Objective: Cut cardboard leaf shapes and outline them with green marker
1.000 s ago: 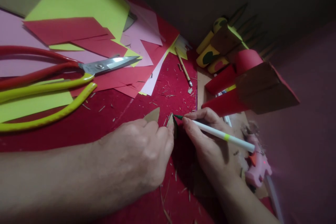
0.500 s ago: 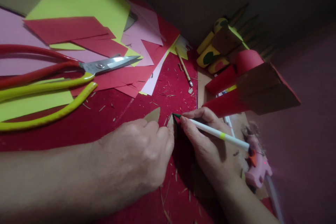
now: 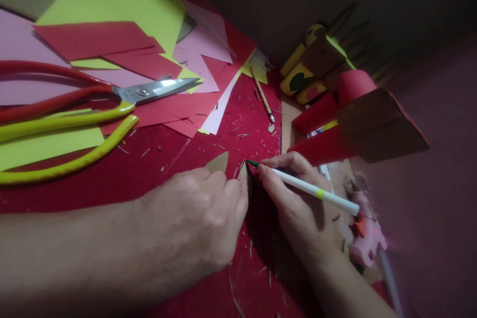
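Two hands work in my view: the right hand (image 3: 298,206) pinches a slim felt-tip pen (image 3: 302,183), light, stiff and best held near its green nib (image 3: 253,164), while the left hand (image 3: 208,213), tightly curled, grips a pointed cardboard piece (image 3: 243,172) whose thin tip, I judge, could bend. Under them spreads a littered red work surface (image 3: 149,174), scissors (image 3: 158,90) beyond the left hand, a dim wall (image 3: 421,208) right.

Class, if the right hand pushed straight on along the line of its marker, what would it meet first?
The right hand would probably first meet the pointed brown piece pinched in the left hand; the marker's green tip is already at its point, though contact is unclear.
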`<state>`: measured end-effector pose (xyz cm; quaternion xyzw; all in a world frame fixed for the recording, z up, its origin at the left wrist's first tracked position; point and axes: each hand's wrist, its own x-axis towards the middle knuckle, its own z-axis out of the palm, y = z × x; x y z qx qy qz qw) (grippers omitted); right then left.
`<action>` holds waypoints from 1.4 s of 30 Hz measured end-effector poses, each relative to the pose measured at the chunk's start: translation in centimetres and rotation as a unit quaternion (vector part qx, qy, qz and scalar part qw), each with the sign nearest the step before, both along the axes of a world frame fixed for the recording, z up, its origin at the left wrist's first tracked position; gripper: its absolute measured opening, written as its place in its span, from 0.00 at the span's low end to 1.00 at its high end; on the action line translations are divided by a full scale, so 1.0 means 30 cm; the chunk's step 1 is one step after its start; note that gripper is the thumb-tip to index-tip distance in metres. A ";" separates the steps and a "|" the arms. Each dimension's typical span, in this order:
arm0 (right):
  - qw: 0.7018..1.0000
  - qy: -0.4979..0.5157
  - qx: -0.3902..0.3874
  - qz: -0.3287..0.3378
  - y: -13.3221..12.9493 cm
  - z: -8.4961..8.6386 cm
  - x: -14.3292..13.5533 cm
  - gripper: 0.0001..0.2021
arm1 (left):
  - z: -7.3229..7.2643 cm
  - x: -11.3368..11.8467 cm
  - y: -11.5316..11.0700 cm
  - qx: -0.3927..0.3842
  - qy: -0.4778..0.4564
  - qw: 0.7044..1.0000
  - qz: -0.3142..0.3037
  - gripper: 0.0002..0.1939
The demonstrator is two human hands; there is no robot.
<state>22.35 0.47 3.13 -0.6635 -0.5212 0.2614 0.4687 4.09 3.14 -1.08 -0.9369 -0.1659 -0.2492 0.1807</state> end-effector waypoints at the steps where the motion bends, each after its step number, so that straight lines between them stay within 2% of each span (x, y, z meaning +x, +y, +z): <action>1: 1.000 0.003 -0.001 0.003 0.001 0.000 0.000 0.06 | 0.001 0.000 0.001 0.001 -0.001 1.000 0.000 0.12; 8: 1.000 -0.012 -0.021 -0.008 -0.004 0.022 -0.005 0.06 | 0.014 0.003 0.008 0.016 0.007 1.000 0.001 0.17; 12: 1.000 -0.007 -0.007 -0.027 -0.006 0.026 -0.008 0.06 | 0.053 -0.003 0.016 0.024 0.034 0.999 -0.006 0.18; 16: 1.000 0.002 -0.004 -0.020 -0.002 0.020 -0.007 0.07 | 0.085 -0.014 0.020 0.013 0.036 0.999 -0.014 0.18; 19: 1.000 0.012 -0.002 -0.012 -0.001 0.015 -0.005 0.07 | 0.071 -0.013 0.016 0.009 0.035 0.999 -0.016 0.16; 25: 1.000 0.005 -0.006 -0.008 -0.004 0.008 0.000 0.07 | 0.011 0.001 0.003 -0.007 0.000 1.000 -0.007 0.15; 29: 1.000 -0.001 -0.013 0.003 -0.002 0.012 -0.002 0.06 | 0.003 0.002 0.003 -0.013 0.009 1.000 -0.006 0.13; 35: 1.000 0.013 0.004 -0.016 -0.008 0.028 -0.007 0.07 | 0.012 0.000 0.006 0.006 -0.011 1.000 -0.001 0.18; 38: 0.999 0.031 0.024 -0.028 -0.011 0.031 -0.007 0.06 | 0.040 -0.013 0.008 0.014 0.031 0.999 -0.007 0.20; 42: 0.999 0.024 0.003 -0.025 -0.012 0.031 -0.006 0.07 | 0.073 -0.025 0.010 0.026 0.055 0.998 -0.007 0.21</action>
